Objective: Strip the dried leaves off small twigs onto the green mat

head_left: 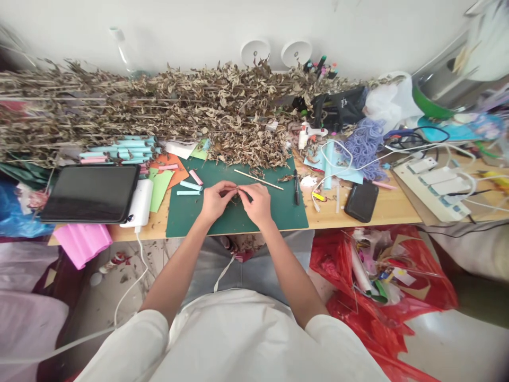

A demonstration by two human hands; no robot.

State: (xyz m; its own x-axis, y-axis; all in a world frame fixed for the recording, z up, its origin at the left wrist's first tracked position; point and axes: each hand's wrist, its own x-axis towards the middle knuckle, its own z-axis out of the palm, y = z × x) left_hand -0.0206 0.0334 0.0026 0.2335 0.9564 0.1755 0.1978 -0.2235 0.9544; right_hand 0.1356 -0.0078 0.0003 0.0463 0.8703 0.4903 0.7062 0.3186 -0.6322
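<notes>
Pinches a small dried plant piece (237, 188) between the fingertips of the left hand (214, 202) and the right hand (256, 205), with thumbs and forefingers drawn close together, above the middle of the green mat (191, 220) at the front edge of the tabletop (397, 208). Has a thin wooden stick (258, 179) slanting just beyond the hands, a black pen (296, 188) near the mat's right edge, pale blue paper rolls (189, 193) toward its left edge, and dried leaves (246, 148) heaped over its far edge.
</notes>
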